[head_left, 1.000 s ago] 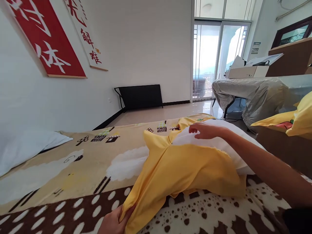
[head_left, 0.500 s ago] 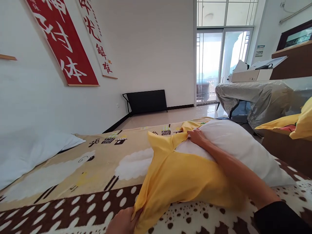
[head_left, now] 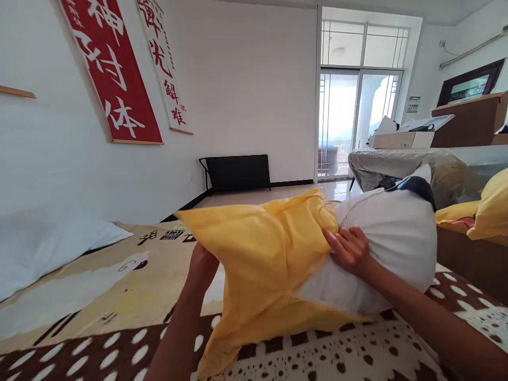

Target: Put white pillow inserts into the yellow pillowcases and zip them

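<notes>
A yellow pillowcase [head_left: 262, 254] is drawn partly over a white pillow [head_left: 400, 238], whose right part bulges out bare. My left hand [head_left: 203, 267] grips the pillowcase near its raised far left corner; the fingertips are hidden behind the cloth. At the case's opening, my right hand [head_left: 351, 250] is closed on the yellow edge and presses against the pillow. The case's near left corner hangs down onto the patterned blanket [head_left: 159, 346] under it. A dark patch shows at the pillow's far right end.
Another white pillow [head_left: 51, 248] lies at the left. On the right, yellow cushions [head_left: 492, 206] rest on a brown box [head_left: 468, 259]. Behind stands a plastic-covered table [head_left: 408, 164] with boxes. A black folded frame [head_left: 238, 173] leans by the wall.
My left hand has moved up from the near corner to the far left corner, lifting the pillowcase. My right hand has shifted right and nearer. The pillow is now raised and bunched.
</notes>
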A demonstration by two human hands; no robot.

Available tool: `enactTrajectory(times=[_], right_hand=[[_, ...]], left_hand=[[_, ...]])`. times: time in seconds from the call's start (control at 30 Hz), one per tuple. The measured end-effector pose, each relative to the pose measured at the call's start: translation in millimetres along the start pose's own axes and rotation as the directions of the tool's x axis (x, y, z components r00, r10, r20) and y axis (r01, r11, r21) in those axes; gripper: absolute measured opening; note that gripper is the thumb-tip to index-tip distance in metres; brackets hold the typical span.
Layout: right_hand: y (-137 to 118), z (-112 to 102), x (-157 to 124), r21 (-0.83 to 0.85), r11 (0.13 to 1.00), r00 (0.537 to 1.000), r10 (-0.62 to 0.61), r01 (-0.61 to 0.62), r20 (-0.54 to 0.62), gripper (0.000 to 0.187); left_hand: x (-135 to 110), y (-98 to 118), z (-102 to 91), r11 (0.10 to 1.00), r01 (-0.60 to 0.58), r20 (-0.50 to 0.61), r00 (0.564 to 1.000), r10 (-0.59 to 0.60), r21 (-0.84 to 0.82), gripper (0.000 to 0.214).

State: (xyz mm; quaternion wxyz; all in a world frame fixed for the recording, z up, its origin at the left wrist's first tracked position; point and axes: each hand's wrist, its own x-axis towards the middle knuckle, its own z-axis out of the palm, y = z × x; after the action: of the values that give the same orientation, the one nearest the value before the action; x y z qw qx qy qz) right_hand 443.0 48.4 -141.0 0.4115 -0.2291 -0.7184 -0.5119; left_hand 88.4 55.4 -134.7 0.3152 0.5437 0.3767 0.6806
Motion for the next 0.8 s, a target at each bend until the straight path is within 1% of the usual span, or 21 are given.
enactTrajectory(times=[0.03, 0.1, 0.17, 0.2, 0.27, 0.3, 0.33, 0.37, 0.4, 0.47, 0.5, 0.53, 0.57, 0.63, 0.67, 0.7, 0.73, 0.77, 0.8], right_hand=[[-11.2, -2.6, -7.8, 0.038, 0.999, 0.997, -0.029, 0.026, 0.069, 0.027], [-29.4, -5.5, -18.7, 0.084, 0.996, 0.985, -0.033, 0.019, 0.170, 0.029], [-38.8, -6.3, -21.7, 0.099, 0.995, 0.981, 0.010, -0.030, 0.196, 0.030], [-40.5, -6.3, -20.6, 0.103, 0.993, 0.979, 0.033, -0.054, 0.201, 0.031], [-40.9, -6.0, -16.0, 0.121, 0.990, 0.974, 0.043, -0.071, 0.221, 0.032], [-40.8, -5.8, -13.4, 0.133, 0.989, 0.973, 0.033, -0.066, 0.230, 0.032], [-41.1, -5.9, -10.9, 0.147, 0.988, 0.971, 0.018, -0.055, 0.240, 0.033], [-41.8, -6.4, -8.4, 0.160, 0.986, 0.968, -0.002, -0.039, 0.250, 0.033], [-42.5, -7.6, -5.5, 0.170, 0.985, 0.964, -0.024, -0.023, 0.265, 0.033], [-42.3, -13.5, 3.7, 0.195, 0.981, 0.936, -0.069, 0.000, 0.345, 0.033], [-40.2, -18.6, 11.0, 0.219, 0.976, 0.902, -0.091, -0.004, 0.421, 0.033], [-36.4, -25.1, 20.5, 0.252, 0.967, 0.852, -0.109, -0.028, 0.513, 0.031], [-31.0, -32.5, 32.4, 0.289, 0.955, 0.784, -0.125, -0.072, 0.608, 0.029], [-16.9, -47.4, 61.8, 0.353, 0.913, 0.619, -0.158, -0.207, 0.770, 0.029], [-9.7, -53.0, 78.0, 0.379, 0.883, 0.541, -0.183, -0.277, 0.821, 0.033], [-3.6, -56.1, 94.0, 0.400, 0.849, 0.486, -0.203, -0.344, 0.850, 0.034], [0.8, -55.9, 109.1, 0.413, 0.817, 0.468, -0.204, -0.403, 0.860, 0.033], [2.9, -52.3, 122.3, 0.410, 0.795, 0.490, -0.165, -0.447, 0.856, 0.032], [2.9, -45.1, 133.0, 0.399, 0.787, 0.537, -0.104, -0.470, 0.837, 0.030]], left_hand=[[-3.9, -6.2, -0.6, 1.000, 0.018, 0.017, 1.000, -0.018, -0.016, 0.057], [-15.9, -18.9, -6.5, 0.998, 0.054, 0.047, 0.997, -0.053, -0.020, 0.046], [-28.2, -25.1, -13.1, 0.998, 0.054, 0.086, 0.995, -0.053, -0.013, 0.044], [-33.5, -24.5, -15.1, 1.000, 0.019, 0.089, 0.996, -0.019, -0.003, 0.046], [-41.6, -16.6, -15.3, 0.993, -0.103, 0.032, 0.994, 0.101, 0.050, 0.050], [-44.8, -10.5, -13.9, 0.983, -0.162, -0.019, 0.986, 0.164, 0.092, 0.049], [-47.8, -3.8, -12.0, 0.971, -0.194, -0.069, 0.976, 0.205, 0.141, 0.044], [-50.5, 3.0, -9.9, 0.961, -0.197, -0.107, 0.969, 0.220, 0.192, 0.038], [-53.3, 9.4, -8.0, 0.952, -0.186, -0.119, 0.968, 0.219, 0.243, 0.033], [-58.8, 21.1, -5.8, 0.924, -0.186, -0.076, 0.972, 0.223, 0.335, 0.028], [-61.5, 26.3, -5.6, 0.904, -0.211, -0.038, 0.970, 0.242, 0.372, 0.025], [-63.9, 31.1, -5.8, 0.884, -0.246, 0.002, 0.964, 0.267, 0.397, 0.023], [-66.0, 35.8, -6.4, 0.871, -0.275, 0.037, 0.958, 0.285, 0.408, 0.021], [-69.5, 44.4, -7.5, 0.863, -0.291, 0.087, 0.956, 0.280, 0.413, 0.019], [-71.0, 48.5, -7.6, 0.865, -0.288, 0.101, 0.957, 0.271, 0.412, 0.018], [-72.5, 52.6, -7.2, 0.867, -0.283, 0.105, 0.959, 0.263, 0.410, 0.018], [-74.2, 56.5, -6.2, 0.871, -0.274, 0.099, 0.962, 0.256, 0.409, 0.018], [-76.2, 60.5, -4.8, 0.877, -0.261, 0.082, 0.965, 0.249, 0.404, 0.019], [-78.6, 64.3, -3.0, 0.886, -0.243, 0.058, 0.969, 0.240, 0.395, 0.020]])
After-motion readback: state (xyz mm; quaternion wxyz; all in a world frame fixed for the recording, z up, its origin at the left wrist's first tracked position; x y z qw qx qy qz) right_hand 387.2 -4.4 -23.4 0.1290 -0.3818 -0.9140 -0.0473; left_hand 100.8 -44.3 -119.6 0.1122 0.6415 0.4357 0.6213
